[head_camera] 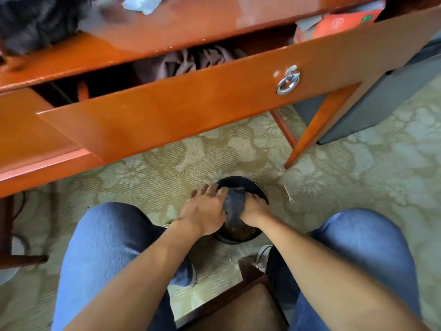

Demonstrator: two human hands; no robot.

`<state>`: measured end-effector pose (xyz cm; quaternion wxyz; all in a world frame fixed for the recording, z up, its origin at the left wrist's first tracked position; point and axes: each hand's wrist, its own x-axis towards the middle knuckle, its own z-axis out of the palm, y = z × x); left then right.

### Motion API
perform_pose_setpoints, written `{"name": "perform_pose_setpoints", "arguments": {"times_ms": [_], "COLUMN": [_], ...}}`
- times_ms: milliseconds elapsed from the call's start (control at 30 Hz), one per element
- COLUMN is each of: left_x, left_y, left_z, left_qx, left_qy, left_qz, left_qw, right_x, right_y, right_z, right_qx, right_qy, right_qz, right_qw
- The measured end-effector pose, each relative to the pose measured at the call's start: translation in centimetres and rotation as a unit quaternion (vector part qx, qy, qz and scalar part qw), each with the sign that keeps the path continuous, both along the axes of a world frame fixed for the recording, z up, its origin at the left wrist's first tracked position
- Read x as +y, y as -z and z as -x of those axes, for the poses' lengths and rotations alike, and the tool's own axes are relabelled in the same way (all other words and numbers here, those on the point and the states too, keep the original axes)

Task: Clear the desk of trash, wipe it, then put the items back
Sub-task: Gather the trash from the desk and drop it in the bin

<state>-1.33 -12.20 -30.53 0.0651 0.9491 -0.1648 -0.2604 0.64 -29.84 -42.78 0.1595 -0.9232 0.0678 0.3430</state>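
Nearest me, my left hand (202,212) and right hand (254,209) both grip one dark cloth (235,206) over the single black bowl (256,187) on the carpet (167,163) between my knees. The cloth looks soft, limp, probably wet, so I judge it best bunched from both ends. Beyond, one plastic fork (288,194) lies on the floor. Farther off, the desk (191,17) has one open drawer (191,111), one crumpled tissue (143,3) and one orange box (341,22).

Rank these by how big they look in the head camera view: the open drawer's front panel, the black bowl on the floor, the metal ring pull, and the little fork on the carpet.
1. Drawer front panel, by far the largest.
2. Black bowl, partly covered by both hands.
3. and 4. Ring pull and fork look about alike; the fork lies farther from the camera, so no ranking.
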Motion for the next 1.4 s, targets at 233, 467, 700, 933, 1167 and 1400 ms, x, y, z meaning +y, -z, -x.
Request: {"name": "perform_pose_setpoints", "arguments": {"times_ms": [233,467,700,933,1167,1400], "left_x": [0.7,5.1,10.4,12.0,12.1,11.9], "left_y": [-6.8,-21.3,-28.5,-25.5,-25.1,-25.2], "left_z": [2.6,4.6,-1.7,-4.8,-4.9,-4.5], "left_qx": [-0.180,-0.560,-0.531,-0.454,-0.469,-0.460], "left_qy": [-0.046,-0.047,-0.192,-0.233,-0.239,-0.225], "left_qz": [0.107,0.211,0.019,0.046,0.043,0.058], "left_qw": [0.977,0.800,0.825,0.859,0.849,0.857], "right_x": [1.8,4.6,9.9,12.6,13.8,10.0], "right_y": [-15.7,-30.4,-41.4,-44.4,-45.1,-41.6], "right_z": [0.7,2.8,-2.6,-11.7,-14.1,-10.5], "right_qx": [-0.215,-0.490,-0.567,-0.374,-0.355,-0.476], "right_qy": [0.039,-0.005,-0.101,-0.223,-0.261,-0.232], "right_qz": [-0.083,-0.236,-0.200,-0.038,0.017,-0.024], "right_qw": [0.972,0.839,0.792,0.900,0.898,0.848]}}
